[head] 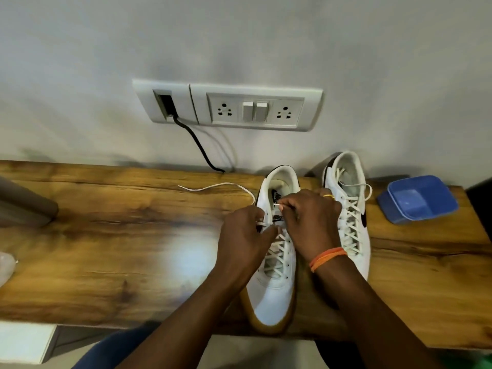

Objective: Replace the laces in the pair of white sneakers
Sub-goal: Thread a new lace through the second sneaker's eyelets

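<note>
Two white sneakers stand on a wooden table [111,235], toes toward me. The left sneaker [274,296] has a gum sole and a cream lace crossed up most of its eyelets. My left hand [245,235] pinches the lace at the upper left eyelets. My right hand [308,219], with a ring and an orange wristband, pinches the other lace tip above the tongue. A loose lace end [213,186] trails left across the table. The right sneaker [351,209] is laced and lies beside my right wrist.
A blue plastic container [418,199] sits at the right, behind the sneakers. A socket panel [253,110] with a black cable [197,145] is on the wall. A grey object [24,203] lies at the left edge. The table's front edge is near my knees.
</note>
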The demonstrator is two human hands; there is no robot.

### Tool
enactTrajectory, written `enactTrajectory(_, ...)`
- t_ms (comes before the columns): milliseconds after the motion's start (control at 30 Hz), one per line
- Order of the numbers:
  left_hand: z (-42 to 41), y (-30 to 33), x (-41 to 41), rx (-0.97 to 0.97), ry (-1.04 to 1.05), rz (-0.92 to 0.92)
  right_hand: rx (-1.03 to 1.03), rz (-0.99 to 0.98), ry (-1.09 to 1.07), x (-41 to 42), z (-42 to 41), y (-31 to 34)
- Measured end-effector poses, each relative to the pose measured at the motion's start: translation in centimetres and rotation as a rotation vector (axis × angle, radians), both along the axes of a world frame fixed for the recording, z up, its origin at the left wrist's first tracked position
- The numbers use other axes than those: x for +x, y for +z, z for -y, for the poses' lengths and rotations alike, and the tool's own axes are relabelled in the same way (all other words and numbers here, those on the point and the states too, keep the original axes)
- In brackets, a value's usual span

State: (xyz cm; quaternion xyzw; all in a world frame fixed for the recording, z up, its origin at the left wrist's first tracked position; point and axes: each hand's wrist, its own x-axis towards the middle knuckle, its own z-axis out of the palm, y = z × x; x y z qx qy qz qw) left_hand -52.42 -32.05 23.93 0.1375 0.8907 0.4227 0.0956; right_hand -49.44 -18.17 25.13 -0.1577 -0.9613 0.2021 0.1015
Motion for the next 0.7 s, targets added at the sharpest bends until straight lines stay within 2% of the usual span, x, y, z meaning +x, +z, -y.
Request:
enactTrajectory(100, 0.1, 0.4, -0.3, 0.065, 0.078, 0.11, 0.053, 0.1, -0.013, 0.1, 0.4, 0.7)
enactTrajectory(200, 0.3, 0.6, -0.9, 0.126, 0.109, 0.206, -0.004, 0.152, 0.0, 0.1, 0.7, 0.2)
enactTrajectory(333, 0.4, 0.8, -1.1, 0.149, 0.115, 0.234, -0.13, 0.166, -0.009, 0.1, 0.5, 0.2)
enactTrajectory(467, 0.7, 1.0, -1.7, 0.224, 0.09, 0.324, -0.142, 0.189, -0.058, 0.0, 1.0, 0.4)
enactTrajectory(600, 1.0, 1.2, -2.0, 0.224, 0.044, 0.332, -0.148, 0.19, -0.054, 0.0, 1.0, 0.1)
enactTrajectory(700, 1.1, 1.3, -2.1, 0.241, 0.062, 0.345, -0.24, 0.19, -0.046, -0.1, 0.4, -0.3)
